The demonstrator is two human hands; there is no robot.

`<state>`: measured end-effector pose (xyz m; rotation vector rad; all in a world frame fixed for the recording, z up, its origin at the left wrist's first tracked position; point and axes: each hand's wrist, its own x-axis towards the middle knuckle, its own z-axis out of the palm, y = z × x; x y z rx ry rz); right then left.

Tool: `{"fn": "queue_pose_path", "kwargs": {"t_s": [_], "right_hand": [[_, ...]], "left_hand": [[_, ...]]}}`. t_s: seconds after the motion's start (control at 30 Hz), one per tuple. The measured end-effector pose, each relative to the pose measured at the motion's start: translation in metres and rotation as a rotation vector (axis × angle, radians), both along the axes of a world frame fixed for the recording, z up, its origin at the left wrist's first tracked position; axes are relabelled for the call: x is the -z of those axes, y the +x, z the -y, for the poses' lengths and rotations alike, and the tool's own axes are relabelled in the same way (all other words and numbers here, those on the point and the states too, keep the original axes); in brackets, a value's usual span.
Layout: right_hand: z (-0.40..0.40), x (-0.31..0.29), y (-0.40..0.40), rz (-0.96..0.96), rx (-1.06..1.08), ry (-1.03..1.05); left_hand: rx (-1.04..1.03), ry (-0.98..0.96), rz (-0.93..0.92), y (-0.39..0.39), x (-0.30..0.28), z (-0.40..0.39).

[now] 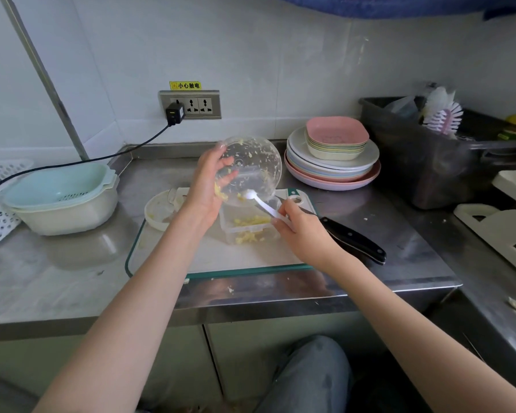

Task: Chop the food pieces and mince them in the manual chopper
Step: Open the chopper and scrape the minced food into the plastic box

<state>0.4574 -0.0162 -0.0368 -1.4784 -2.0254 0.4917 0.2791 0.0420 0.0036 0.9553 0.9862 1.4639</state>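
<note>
Left hand point(204, 186) grips the bowl point(251, 171) tilted over the tub point(249, 226); right hand point(300, 226) pinches the spoon point(262, 204), scraping mince out.

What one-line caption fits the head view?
Left hand tilts chopper bowl; right hand spoons mince into container.

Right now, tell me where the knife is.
In the head view the knife lies on the steel counter at the cutting board's right edge, just behind the right hand holding the white spoon.
</note>
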Motion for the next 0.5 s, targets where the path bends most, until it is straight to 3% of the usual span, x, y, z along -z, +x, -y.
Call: {"fn": "queue_pose_path", "kwargs": {"t_s": [0.2, 0.4, 0.5], "right_hand": [[0.005, 0.005, -0.007, 0.057, -0.028, 0.095], [0.003, 0.004, 0.002, 0.064, 0.018, 0.120], [0.002, 0.005, -0.001, 0.067, 0.050, 0.111]], "left_hand": [[0.019, 0.017, -0.050, 0.006, 0.011, -0.002], [0.206, 0.027, -0.054, -0.014, 0.015, 0.002], [0.251, 0.068, -0.164, -0.020, 0.011, 0.002]]}}
